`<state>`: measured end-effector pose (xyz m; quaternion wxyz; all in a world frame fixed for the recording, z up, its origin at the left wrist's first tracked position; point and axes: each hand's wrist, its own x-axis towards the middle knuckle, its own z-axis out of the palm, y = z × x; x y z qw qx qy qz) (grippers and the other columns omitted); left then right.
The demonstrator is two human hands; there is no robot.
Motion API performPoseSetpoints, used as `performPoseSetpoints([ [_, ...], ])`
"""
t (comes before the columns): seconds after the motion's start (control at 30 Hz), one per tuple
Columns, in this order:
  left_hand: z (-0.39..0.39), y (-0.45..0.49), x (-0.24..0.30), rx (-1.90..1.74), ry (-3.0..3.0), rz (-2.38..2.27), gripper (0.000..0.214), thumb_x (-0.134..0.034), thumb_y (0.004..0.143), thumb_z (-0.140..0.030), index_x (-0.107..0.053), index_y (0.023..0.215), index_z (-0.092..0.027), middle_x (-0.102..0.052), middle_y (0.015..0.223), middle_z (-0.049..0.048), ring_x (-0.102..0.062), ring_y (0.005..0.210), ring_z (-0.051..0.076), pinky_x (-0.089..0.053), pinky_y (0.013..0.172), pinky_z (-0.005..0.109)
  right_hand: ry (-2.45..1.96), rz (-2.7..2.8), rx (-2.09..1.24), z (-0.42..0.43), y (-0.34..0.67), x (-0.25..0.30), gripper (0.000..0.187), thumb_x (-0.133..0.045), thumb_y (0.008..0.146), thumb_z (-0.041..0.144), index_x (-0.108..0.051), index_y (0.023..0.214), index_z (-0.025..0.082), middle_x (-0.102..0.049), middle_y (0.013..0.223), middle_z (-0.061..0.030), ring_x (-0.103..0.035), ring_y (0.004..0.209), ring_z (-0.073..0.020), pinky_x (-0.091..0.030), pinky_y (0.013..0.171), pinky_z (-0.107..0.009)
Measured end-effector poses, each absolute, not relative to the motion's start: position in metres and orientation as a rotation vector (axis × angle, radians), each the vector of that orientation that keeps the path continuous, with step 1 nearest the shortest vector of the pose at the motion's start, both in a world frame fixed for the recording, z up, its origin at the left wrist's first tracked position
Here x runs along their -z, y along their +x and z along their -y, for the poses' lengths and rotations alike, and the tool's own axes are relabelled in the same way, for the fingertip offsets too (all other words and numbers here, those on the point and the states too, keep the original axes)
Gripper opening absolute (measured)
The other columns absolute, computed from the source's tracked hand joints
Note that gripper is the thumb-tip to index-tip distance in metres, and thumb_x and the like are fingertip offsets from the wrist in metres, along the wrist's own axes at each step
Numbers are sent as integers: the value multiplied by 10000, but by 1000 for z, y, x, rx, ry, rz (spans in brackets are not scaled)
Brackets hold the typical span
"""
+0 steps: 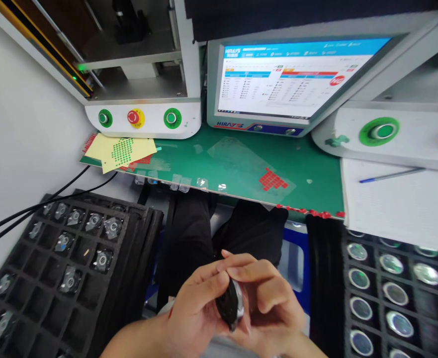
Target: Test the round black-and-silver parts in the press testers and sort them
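Note:
Low in the middle of the view, over my lap, both hands close around one small round part (230, 303), black with a silvery rim. My left hand (192, 313) grips it from the left with thumb and fingers curled. My right hand (269, 303) holds it from the right, its fingers bent over the top edge. Most of the part is hidden by my fingers.
A black foam tray (50, 278) with several metal parts sits at lower left. Another black tray (390, 298) of round lens-like parts is at lower right. Ahead lie a green mat (241, 164), sticker sheets (124, 149), a monitor (297, 79), button panels (140, 118) and a pen (390, 175).

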<state>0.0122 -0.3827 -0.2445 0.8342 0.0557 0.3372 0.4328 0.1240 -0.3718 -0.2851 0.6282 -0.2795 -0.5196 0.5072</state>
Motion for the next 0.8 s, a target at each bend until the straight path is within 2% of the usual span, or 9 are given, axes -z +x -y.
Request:
performPoseSetpoints([
  [0.1,370,9,258,-914,120,-704,471,-726,808,-585,-647,745,-125,-611,621,32,-571,617,124,-431,584,190,-755,1245,-1070,364,126,290,359,-790,822,363,-454,783,243,-695,957,-38,-723,907,-242,-624,871,-514],
  [0.17,361,3,272,-889,142,-745,538,-706,768,-673,-664,861,-145,-686,743,53,-647,723,172,-498,680,244,-955,1354,-870,347,138,298,421,-720,875,444,-362,773,246,-678,935,-20,-728,880,-222,-628,826,-467],
  [0.23,354,-6,285,-882,361,-975,547,-678,778,-680,-652,952,-162,-736,876,83,-686,823,214,-523,765,309,-1169,1468,-628,320,157,307,427,-686,889,460,-329,780,253,-679,961,-35,-722,897,-230,-607,802,-439],
  [0.33,345,-20,293,-906,946,-1491,337,-677,839,-502,-639,937,-181,-754,942,91,-696,896,235,-511,822,343,-1361,1617,-509,264,187,318,370,-718,827,439,-407,771,248,-689,1003,-109,-682,946,-283,-541,825,-447],
  [0.4,341,-25,289,-927,1148,-1663,218,-622,884,-404,-629,944,-195,-757,934,78,-698,908,232,-501,836,346,-1456,1770,-529,229,201,324,276,-682,808,427,-476,800,244,-691,959,-110,-667,906,-290,-517,791,-420],
  [0.6,331,-28,267,-1021,1292,-1753,178,-461,975,-322,-587,932,-204,-753,842,53,-712,816,208,-509,797,330,-1605,2046,-551,181,204,334,213,-674,734,362,-548,841,228,-684,810,-104,-639,738,-301,-481,635,-386],
  [0.73,333,-31,265,-1223,1307,-1760,207,-349,1031,-283,-504,1126,-186,-741,845,42,-709,768,171,-542,751,299,-1600,2003,-425,222,190,316,228,-602,841,371,-604,987,196,-692,1114,-171,-659,985,-362,-526,792,-492],
  [0.77,334,-32,265,-1303,1330,-1783,208,-335,1040,-270,-492,1145,-181,-738,864,48,-708,770,164,-544,742,290,-1583,1951,-393,242,183,307,236,-577,875,368,-605,1035,197,-677,1178,-166,-647,1056,-358,-522,852,-510],
  [0.8,333,-32,265,-1393,1370,-1824,207,-330,1045,-256,-487,1156,-178,-734,894,58,-707,787,160,-545,741,284,-1544,1883,-372,264,174,296,226,-567,909,370,-607,1063,210,-697,1124,-136,-663,1043,-316,-536,869,-479],
])
